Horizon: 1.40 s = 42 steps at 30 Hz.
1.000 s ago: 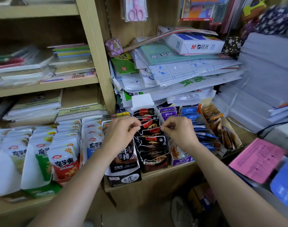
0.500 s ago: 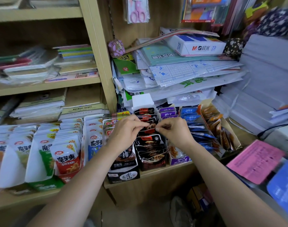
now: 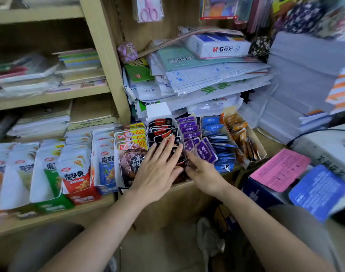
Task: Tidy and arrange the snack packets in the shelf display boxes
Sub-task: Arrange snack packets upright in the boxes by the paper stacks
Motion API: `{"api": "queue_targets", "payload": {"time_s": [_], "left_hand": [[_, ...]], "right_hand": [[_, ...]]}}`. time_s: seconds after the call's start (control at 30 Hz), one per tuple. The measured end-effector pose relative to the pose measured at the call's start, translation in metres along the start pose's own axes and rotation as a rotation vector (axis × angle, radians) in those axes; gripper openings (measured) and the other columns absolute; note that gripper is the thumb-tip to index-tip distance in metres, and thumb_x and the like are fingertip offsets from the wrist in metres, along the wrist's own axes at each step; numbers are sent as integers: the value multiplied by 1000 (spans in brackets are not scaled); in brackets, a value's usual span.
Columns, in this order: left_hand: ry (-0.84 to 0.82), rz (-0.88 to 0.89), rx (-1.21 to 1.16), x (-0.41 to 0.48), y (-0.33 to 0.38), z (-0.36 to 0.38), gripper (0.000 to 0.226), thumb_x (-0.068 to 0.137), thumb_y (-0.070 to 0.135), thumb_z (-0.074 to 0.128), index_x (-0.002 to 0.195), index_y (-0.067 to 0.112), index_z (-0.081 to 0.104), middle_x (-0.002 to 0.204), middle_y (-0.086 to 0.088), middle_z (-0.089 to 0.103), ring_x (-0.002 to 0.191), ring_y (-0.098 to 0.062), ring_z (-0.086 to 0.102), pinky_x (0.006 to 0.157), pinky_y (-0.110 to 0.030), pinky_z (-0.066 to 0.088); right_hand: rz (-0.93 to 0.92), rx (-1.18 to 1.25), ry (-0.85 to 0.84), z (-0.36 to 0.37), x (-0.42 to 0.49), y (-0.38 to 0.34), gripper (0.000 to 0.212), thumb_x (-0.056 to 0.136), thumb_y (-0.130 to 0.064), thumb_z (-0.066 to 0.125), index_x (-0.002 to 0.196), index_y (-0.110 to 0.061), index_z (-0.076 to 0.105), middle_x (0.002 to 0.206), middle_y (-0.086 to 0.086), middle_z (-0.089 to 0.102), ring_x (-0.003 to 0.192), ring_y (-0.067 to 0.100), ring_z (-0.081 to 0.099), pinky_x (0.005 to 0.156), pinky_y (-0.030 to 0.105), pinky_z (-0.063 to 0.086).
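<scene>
Head camera looked down on a wooden shelf (image 3: pixel 93 208) packed with snacks. At the far left, white packets (image 3: pixel 48 169) stood in rows inside green, red and blue display boxes. Just right of them stood a row of brown packets (image 3: pixel 131 154) with yellow corners. Beside these, the black packets (image 3: pixel 161 128) filled a narrow box in the middle of the shelf. The left hand (image 3: pixel 157 169) lay flat over the front of that black row, its fingers straight and spread and closing on nothing. Touching it on the right, the right hand (image 3: pixel 203 173) reached in at the front of the same row, next to the purple packets (image 3: pixel 191 130). Its fingers were partly bent and blurred, so I could not tell whether they pinched a packet or only pushed. The front purple packets leaned to the right. Next came blue packets (image 3: pixel 212 124), then orange packets (image 3: pixel 238 130) tipped in an open cardboard box at the shelf's end. Further right, well apart from the hands, a pink paper (image 3: pixel 281 169) and a blue card (image 3: pixel 318 191) lay on boxes.
</scene>
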<state>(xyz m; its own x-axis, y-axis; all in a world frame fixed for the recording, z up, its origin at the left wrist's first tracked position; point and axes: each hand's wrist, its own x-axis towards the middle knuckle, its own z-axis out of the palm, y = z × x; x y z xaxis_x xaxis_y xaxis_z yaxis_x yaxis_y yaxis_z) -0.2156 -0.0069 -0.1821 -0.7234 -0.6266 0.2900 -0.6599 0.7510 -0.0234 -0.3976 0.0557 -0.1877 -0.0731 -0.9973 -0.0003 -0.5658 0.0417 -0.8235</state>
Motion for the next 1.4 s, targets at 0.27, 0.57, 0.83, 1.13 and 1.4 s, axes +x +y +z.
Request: {"api": "queue_targets", "payload": {"time_s": [0.27,0.57,0.83,1.13,1.4], "left_hand": [[-129,3,-52,17,-19,7,56,109,44,22,162,29,15,169,9,6,156,-16,-1,127,-46,8],[261,-177,-400,-18,-35,-17,15,87,41,75,92,28,81,89,15,71,86,-7,62,87,-37,50],[172,-301,-339,-18,-22,-10,11,85,30,80,94,24,79,83,12,63,85,-12,55,77,-41,52],[-55,40,143,1,19,0,95,92,60,59,162,29,4,170,-3,-8,156,-26,-7,127,-46,0],[-102,-61,195,26,10,-5,74,92,57,62,156,35,31,166,5,25,150,-22,27,122,-44,23]], "right_hand": [[-56,-192,50,11,6,8,66,99,-23,62,157,-14,30,156,8,41,147,25,33,112,21,14],[-241,-182,454,17,1,-7,30,85,-21,80,114,-14,75,100,-3,69,87,13,65,83,36,58],[-203,-268,404,23,2,-12,40,85,-22,79,123,-13,70,114,-3,63,103,15,62,90,32,55],[-100,-246,634,-28,-4,-4,43,87,-18,74,128,-14,64,125,3,62,118,23,51,97,27,40],[123,-139,377,-61,5,13,51,85,-31,79,130,-14,63,115,3,68,97,15,64,85,30,51]]}}
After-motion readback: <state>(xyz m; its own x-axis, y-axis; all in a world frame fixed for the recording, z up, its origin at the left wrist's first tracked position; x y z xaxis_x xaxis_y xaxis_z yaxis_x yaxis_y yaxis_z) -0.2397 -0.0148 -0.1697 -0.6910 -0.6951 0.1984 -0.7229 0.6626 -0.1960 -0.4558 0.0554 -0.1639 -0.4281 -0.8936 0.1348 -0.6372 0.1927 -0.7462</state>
